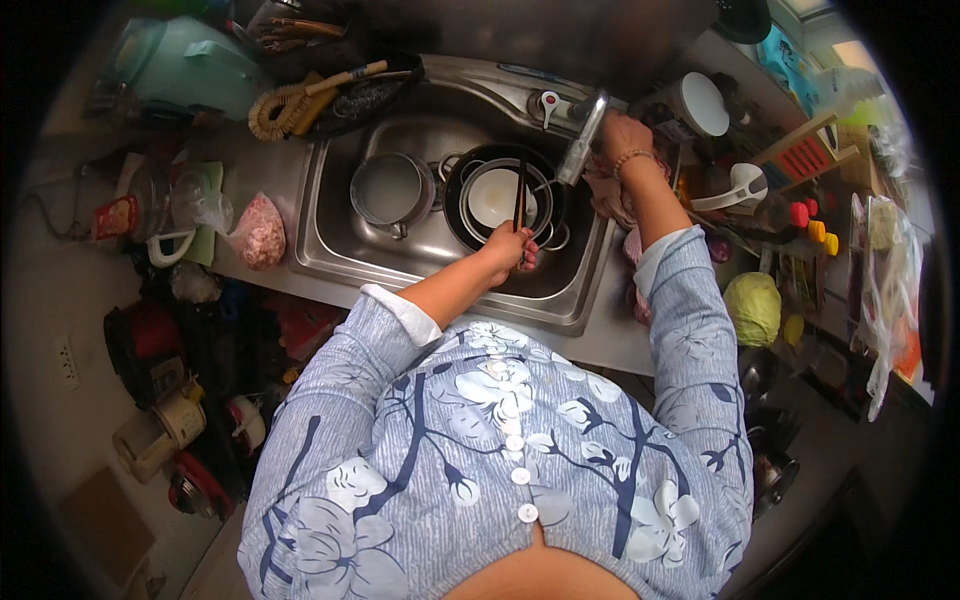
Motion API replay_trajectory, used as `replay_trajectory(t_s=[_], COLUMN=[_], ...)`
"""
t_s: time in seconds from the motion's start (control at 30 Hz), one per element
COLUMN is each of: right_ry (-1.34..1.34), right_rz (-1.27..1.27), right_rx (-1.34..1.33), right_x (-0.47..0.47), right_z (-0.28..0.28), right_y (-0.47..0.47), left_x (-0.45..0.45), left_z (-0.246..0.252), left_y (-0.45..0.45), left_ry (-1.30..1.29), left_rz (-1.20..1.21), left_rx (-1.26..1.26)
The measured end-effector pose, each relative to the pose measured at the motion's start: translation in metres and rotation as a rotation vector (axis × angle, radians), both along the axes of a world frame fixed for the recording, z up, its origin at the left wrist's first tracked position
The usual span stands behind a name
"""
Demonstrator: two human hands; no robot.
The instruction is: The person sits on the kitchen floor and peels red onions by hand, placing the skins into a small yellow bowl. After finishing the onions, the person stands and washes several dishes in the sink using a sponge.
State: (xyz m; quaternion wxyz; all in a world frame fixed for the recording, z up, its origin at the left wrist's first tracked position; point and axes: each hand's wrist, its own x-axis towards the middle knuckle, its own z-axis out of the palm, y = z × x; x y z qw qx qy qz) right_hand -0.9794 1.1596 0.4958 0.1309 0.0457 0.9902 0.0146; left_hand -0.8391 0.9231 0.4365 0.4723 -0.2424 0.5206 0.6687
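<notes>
My left hand (511, 253) is closed around a pair of dark chopsticks (521, 191), which reach over the nested cookware in the sink (330, 259). A white bowl (491, 196) lies inside metal pots within a black pan (455, 225). To their left stands a round metal pot (386, 189). My right hand (627, 139) is at the sink's right rear, just right of the faucet spout (585, 142), by a pinkish cloth (616, 196); its fingers are partly hidden, so I cannot tell what it holds.
A round brush (277, 112) and a scouring pad (356, 97) lie at the sink's back left. A bag of pinkish food (260, 234) rests on the left counter. On the right are a white ladle (742, 187), a cabbage (752, 309) and a pale round lid (703, 105).
</notes>
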Motion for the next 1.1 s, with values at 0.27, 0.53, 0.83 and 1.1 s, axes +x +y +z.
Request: replay_trajectory(t_s=[0.27, 0.53, 0.83, 1.1], right_ry=[0.617, 0.042, -0.069, 0.070], right_rz=[0.021, -0.586, -1.048, -1.030], right_rx=[-0.429, -1.765, -2.038, -2.011], right_x=[0.067, 0.126, 0.042, 0.102], right_z=[-0.022, -0.096, -0.109, -0.109], right_y=[-0.029, -0.123, -0.123, -0.169], left_x=[0.004, -0.034, -0.021, -0.038], left_z=[0.010, -0.022, 0.032, 0.012], left_y=[0.002, 0.008, -0.002, -0.022], left_ry=[-0.009, 0.426, 0.803, 0.797], left_rz=[0.188, -0.277, -0.661, -0.723], left_rx=[0.009, -0.196, -0.693, -0.711])
